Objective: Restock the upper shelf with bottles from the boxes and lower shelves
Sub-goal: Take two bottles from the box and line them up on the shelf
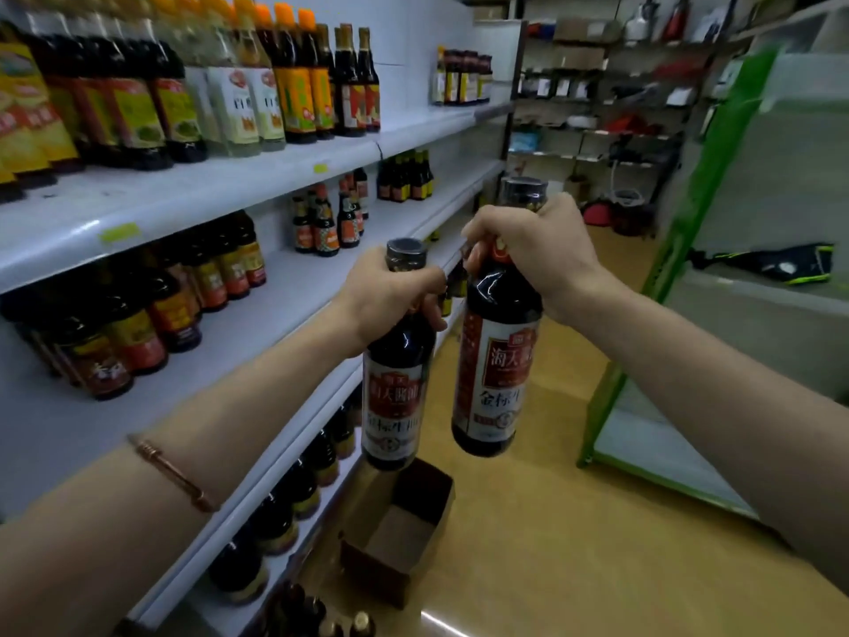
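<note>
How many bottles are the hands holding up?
2. The left hand grips one dark bottle by its neck; the right hand grips the other dark bottle beside it. Many more bottles stand on the shelves.

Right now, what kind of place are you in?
Most likely a small grocery shop. White shelves carry rows of labelled sauce bottles, each hand grips a dark soy sauce bottle, and an open cardboard box sits on the floor.
</note>
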`<state>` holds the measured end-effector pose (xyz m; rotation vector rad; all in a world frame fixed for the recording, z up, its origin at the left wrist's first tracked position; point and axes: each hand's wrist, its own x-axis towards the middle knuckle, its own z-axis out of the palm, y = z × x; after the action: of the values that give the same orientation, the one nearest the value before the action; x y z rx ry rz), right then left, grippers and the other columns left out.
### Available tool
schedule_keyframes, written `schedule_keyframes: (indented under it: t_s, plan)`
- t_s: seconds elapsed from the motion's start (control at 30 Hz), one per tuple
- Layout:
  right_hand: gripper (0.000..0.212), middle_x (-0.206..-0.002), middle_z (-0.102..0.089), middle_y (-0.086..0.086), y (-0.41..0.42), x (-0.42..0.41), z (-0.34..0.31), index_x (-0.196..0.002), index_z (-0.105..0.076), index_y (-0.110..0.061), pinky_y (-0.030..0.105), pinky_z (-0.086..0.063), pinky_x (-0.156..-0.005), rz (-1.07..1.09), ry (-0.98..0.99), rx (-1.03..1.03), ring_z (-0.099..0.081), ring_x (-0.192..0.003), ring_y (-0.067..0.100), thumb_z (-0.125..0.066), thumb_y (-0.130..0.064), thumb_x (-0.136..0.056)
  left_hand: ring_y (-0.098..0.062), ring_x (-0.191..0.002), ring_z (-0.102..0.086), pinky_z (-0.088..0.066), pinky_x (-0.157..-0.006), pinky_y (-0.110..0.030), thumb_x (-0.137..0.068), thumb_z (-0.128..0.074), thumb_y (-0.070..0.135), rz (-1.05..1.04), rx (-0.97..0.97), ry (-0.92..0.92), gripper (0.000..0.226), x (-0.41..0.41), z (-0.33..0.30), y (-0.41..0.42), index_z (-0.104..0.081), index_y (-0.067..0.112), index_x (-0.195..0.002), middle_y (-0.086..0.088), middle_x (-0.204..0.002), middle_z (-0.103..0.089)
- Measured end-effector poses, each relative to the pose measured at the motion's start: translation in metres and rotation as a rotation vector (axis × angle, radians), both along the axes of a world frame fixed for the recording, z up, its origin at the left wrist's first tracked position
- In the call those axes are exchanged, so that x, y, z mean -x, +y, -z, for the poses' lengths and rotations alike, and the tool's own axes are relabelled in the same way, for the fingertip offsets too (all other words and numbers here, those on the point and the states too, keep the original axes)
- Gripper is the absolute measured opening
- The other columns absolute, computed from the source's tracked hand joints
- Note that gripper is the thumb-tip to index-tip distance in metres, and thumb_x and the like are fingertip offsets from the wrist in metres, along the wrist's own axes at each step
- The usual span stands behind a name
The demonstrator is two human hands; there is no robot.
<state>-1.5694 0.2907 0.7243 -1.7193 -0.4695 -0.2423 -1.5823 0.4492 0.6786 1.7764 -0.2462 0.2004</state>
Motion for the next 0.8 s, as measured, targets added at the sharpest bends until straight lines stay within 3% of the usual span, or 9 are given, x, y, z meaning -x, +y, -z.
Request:
schedule_keyframes:
  t_s: [0.07, 0.17, 0.3, 0.47, 0.53, 0.63, 0.8]
  plan:
    - [0.024, -0.058, -0.065, 0.013, -0.005, -0.028, -0.006, -0.064, -0.062, 0.015, 0.027, -0.05, -0.057, 0.029, -0.005, 0.016, -0.059, -0.049, 0.018, -0.064, -0.005, -0.077, -0.039, -0.063, -0.065, -0.055, -0.075, -0.046, -0.066, -0.061, 0.017, 0.013, 0.026, 0.002, 0.023, -0.033, -0.007, -0.004, -0.058, 0.012, -0.043, -0.014, -0.052, -0.063]
    - [0.023, -0.057, -0.066, 0.011, -0.017, -0.071, -0.018, -0.055, -0.064, 0.001, 0.032, -0.052, -0.063, 0.127, -0.019, 0.022, -0.06, -0.053, 0.021, -0.065, -0.008, -0.076, -0.033, -0.059, -0.066, -0.053, -0.067, -0.035, -0.066, -0.06, 0.017, 0.059, 0.016, -0.021, 0.027, -0.082, -0.023, -0.014, -0.057, 0.012, -0.039, -0.01, -0.048, -0.062]
    - [0.024, -0.053, -0.064, 0.01, -0.032, -0.121, -0.031, -0.062, -0.063, 0.012, 0.032, -0.049, -0.062, 0.179, -0.026, 0.028, -0.058, -0.051, 0.018, -0.064, -0.007, -0.077, -0.032, -0.058, -0.065, -0.05, -0.062, -0.028, -0.068, -0.058, 0.015, 0.12, 0.017, -0.073, 0.031, -0.134, -0.033, -0.028, -0.057, 0.013, -0.037, -0.006, -0.046, -0.06]
    - [0.042, -0.076, -0.06, 0.039, -0.054, -0.187, -0.03, -0.072, -0.055, 0.023, 0.042, -0.046, -0.061, 0.195, -0.069, 0.009, -0.053, -0.058, 0.03, -0.068, -0.017, -0.069, -0.031, -0.056, -0.063, -0.051, -0.058, -0.025, -0.078, -0.057, 0.003, 0.134, 0.106, -0.07, 0.03, -0.198, -0.036, -0.046, -0.053, 0.003, -0.048, -0.01, -0.046, -0.057]
    - [0.033, -0.07, -0.063, 0.034, -0.065, -0.216, -0.027, -0.061, -0.06, 0.016, 0.048, -0.05, -0.062, 0.201, -0.065, -0.004, -0.055, -0.058, 0.032, -0.068, -0.015, -0.069, -0.032, -0.056, -0.063, -0.051, -0.058, -0.026, -0.079, -0.058, 0.003, 0.143, 0.107, -0.063, 0.031, -0.23, -0.033, -0.057, -0.052, 0.004, -0.048, -0.009, -0.046, -0.056]
    - [0.026, -0.058, -0.065, 0.019, -0.088, -0.263, -0.026, -0.049, -0.063, -0.002, 0.043, -0.053, -0.065, 0.204, -0.053, -0.051, -0.059, -0.057, 0.031, -0.066, -0.006, -0.074, -0.033, -0.06, -0.066, -0.054, -0.072, -0.04, -0.071, -0.06, 0.017, 0.168, 0.031, -0.065, 0.029, -0.284, -0.029, -0.081, -0.058, 0.013, -0.042, -0.01, -0.05, -0.062]
    - [0.027, -0.051, -0.064, 0.009, -0.133, -0.36, -0.043, -0.051, -0.061, 0.0, 0.03, -0.05, -0.06, 0.154, -0.119, -0.018, -0.059, -0.053, 0.025, -0.063, -0.004, -0.078, -0.026, -0.053, -0.064, -0.053, -0.069, -0.039, -0.074, -0.063, 0.015, 0.116, 0.01, -0.116, 0.033, -0.381, -0.044, -0.129, -0.058, 0.013, -0.041, -0.009, -0.048, -0.062]
